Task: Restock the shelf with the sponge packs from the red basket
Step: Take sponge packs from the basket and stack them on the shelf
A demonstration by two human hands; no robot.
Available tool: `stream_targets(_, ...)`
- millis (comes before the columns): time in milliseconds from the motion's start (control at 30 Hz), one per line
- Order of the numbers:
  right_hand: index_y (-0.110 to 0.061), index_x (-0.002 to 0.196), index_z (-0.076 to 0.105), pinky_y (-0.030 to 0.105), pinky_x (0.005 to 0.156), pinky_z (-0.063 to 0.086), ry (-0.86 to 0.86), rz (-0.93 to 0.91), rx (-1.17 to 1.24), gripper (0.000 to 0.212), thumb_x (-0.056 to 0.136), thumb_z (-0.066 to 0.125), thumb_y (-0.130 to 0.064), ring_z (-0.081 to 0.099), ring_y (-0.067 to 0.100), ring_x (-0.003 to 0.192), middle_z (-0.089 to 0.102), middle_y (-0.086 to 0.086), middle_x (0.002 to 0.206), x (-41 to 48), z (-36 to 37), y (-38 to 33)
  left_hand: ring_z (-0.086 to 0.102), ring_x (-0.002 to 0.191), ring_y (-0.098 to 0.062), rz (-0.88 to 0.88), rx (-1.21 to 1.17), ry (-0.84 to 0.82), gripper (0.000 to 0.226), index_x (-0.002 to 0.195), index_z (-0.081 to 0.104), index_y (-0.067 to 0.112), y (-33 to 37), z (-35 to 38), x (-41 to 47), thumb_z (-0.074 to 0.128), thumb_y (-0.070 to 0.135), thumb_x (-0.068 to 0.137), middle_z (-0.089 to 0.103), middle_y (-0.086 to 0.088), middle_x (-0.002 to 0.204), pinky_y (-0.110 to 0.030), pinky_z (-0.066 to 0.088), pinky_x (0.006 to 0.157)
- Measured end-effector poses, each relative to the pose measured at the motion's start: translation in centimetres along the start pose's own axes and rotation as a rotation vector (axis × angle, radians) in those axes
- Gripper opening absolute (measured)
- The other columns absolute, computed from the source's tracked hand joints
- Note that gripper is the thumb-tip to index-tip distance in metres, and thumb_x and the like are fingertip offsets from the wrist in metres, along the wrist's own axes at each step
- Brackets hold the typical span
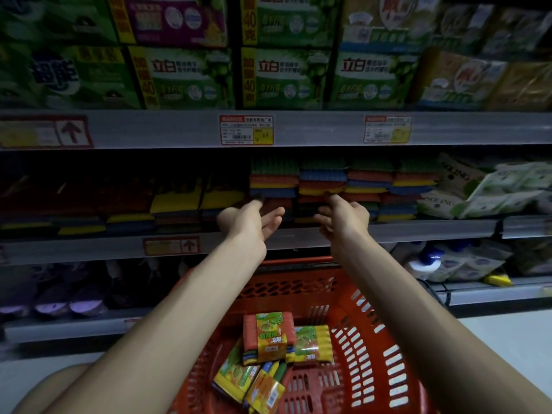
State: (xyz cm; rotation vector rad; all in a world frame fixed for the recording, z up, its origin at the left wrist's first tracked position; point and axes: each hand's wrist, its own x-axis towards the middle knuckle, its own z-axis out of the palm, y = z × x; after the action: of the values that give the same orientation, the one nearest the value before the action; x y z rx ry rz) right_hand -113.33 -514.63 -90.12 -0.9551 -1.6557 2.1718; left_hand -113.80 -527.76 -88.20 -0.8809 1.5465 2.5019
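A red basket stands below me with several sponge packs in it, wrapped in yellow and green labels. On the middle shelf, stacks of coloured sponge packs stand in rows. My left hand and my right hand are both stretched out to the front of the sponge stacks, fingers apart, holding nothing. The fingertips reach the lower part of the stacks; whether they touch is unclear.
Green detergent boxes fill the upper shelf, with price tags on its edge. White SOLING bags lie right of the sponges. Darker sponge stacks sit to the left. Bottles and bags occupy the lower shelf.
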Motion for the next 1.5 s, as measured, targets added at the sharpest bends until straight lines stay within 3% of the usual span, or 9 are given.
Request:
stream_targets(200,-0.002,0.155,0.03,0.031,0.061,0.048,0.0,-0.009,-0.007,0.062,0.102,0.06,-0.016,0.072,0.018,0.075,0.068,0.003,0.082,0.2,0.0,0.2,0.077,0.071,-0.027,0.01,-0.005,0.007,0.015,0.113,0.048,0.002,0.1,0.1,0.0,0.056,-0.001,0.1,0.059,-0.013,0.082,-0.027,0.059,0.051)
stream_targets(333,-0.001,0.154,0.031,0.033,0.065,0.049,0.0,-0.008,0.009,0.061,0.102,0.06,-0.016,0.074,0.025,0.094,0.067,0.003,0.081,0.1,-0.3,0.3,0.075,0.066,-0.025,0.01,-0.001,0.004,0.012,0.11,0.05,0.002,0.2,0.0,0.0,0.056,0.0,0.1,0.063,-0.013,0.08,-0.026,0.058,0.05)
stream_targets(467,-0.003,0.158,0.025,0.036,0.074,0.05,-0.013,0.004,0.017,0.066,0.102,0.059,-0.015,0.073,0.028,0.101,0.068,0.003,0.081,-0.2,-0.4,0.3,0.071,0.059,-0.021,-0.018,-0.011,-0.02,0.017,0.115,0.049,-0.002,0.0,-0.1,0.1,0.056,0.004,0.102,0.066,-0.005,0.051,-0.025,0.057,0.053)
stream_targets(600,-0.003,0.159,0.023,0.045,0.096,0.055,-0.021,0.023,0.026,0.065,0.104,0.056,-0.014,0.072,0.031,0.106,0.065,0.002,0.08,-0.3,-0.4,0.2,0.074,0.06,-0.022,0.001,-0.006,-0.004,0.014,0.111,0.052,-0.001,0.0,-0.2,0.4,0.058,0.002,0.1,0.066,-0.016,0.084,-0.026,0.057,0.045)
stream_targets(867,-0.002,0.158,0.024,0.036,0.073,0.052,-0.049,0.035,0.017,0.067,0.103,0.059,-0.015,0.071,0.016,0.073,0.067,0.003,0.08,-0.1,-0.7,0.6,0.076,0.063,-0.022,0.008,0.017,-0.004,0.017,0.112,0.051,0.001,0.0,-0.5,0.8,0.061,0.002,0.098,0.064,-0.019,0.097,-0.023,0.054,0.041)
stream_targets(1000,-0.004,0.151,0.039,0.029,0.056,0.041,-0.088,0.013,-0.008,0.058,0.1,0.064,-0.014,0.059,0.008,0.048,0.057,-0.005,0.054,-0.6,-1.6,0.8,0.075,0.059,-0.02,0.005,0.043,-0.04,0.014,0.109,0.057,-0.003,-0.1,-1.1,0.5,0.062,0.004,0.098,0.072,-0.02,0.092,-0.023,0.054,0.042)
stream_targets(1133,-0.001,0.114,0.067,0.02,0.047,0.041,-0.183,-0.079,-0.156,0.028,0.095,0.072,-0.021,0.055,0.005,0.046,0.058,-0.005,0.062,-2.0,-3.2,0.8,0.076,0.064,-0.019,0.085,0.173,-0.142,0.012,0.103,0.068,0.001,-0.3,-2.4,-1.2,0.066,0.012,0.098,0.077,-0.013,0.084,-0.023,0.057,0.048)
stream_targets(1367,-0.018,0.096,0.073,0.011,0.059,0.047,-0.265,-0.388,-0.455,0.013,0.092,0.074,-0.03,0.067,0.004,0.074,0.074,-0.001,0.09,-6.2,-6.4,1.3,0.078,0.078,-0.02,0.322,0.487,-0.385,0.017,0.1,0.073,0.01,-0.8,-6.8,-5.3,0.064,0.024,0.1,0.079,-0.007,0.089,-0.029,0.061,0.064)
stream_targets(1500,-0.027,0.101,0.07,0.019,0.07,0.055,-0.368,-0.555,-0.723,0.016,0.09,0.075,-0.037,0.067,0.005,0.084,0.07,-0.006,0.092,-7.6,-8.8,2.6,0.076,0.079,-0.014,0.531,0.703,-0.443,0.016,0.093,0.076,0.016,-1.6,-9.7,-5.9,0.063,0.022,0.1,0.078,-0.001,0.086,-0.033,0.061,0.073)
